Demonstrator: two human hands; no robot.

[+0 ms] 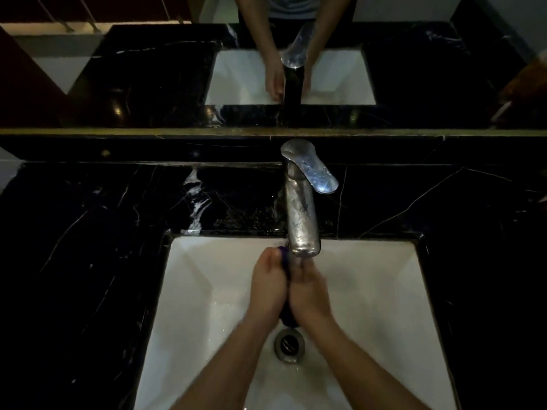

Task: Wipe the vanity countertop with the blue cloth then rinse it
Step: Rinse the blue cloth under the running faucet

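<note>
Head cam looks straight down at a white square sink (207,291) set in a black marble countertop (88,232), lower middle of the frame. Both hands are pressed together right under the faucet (302,214) spout, with the blue cloth (284,257) squashed between them: left hand (268,282) curled round it on one side, right hand (309,287) wrapped on the other. You only see dark bits of cloth poking out at the top by the spout and at the bottom just above the drain (289,344). So I'd say we're in the rinse step, the wiping looks done. Can't really tell if water is running, it's too dim and blurry. Next up is probably wringing it out over the basin, so keep the grip tight and the drips inside the sink. Mirror (148,69) up top shows the same scene.
</note>
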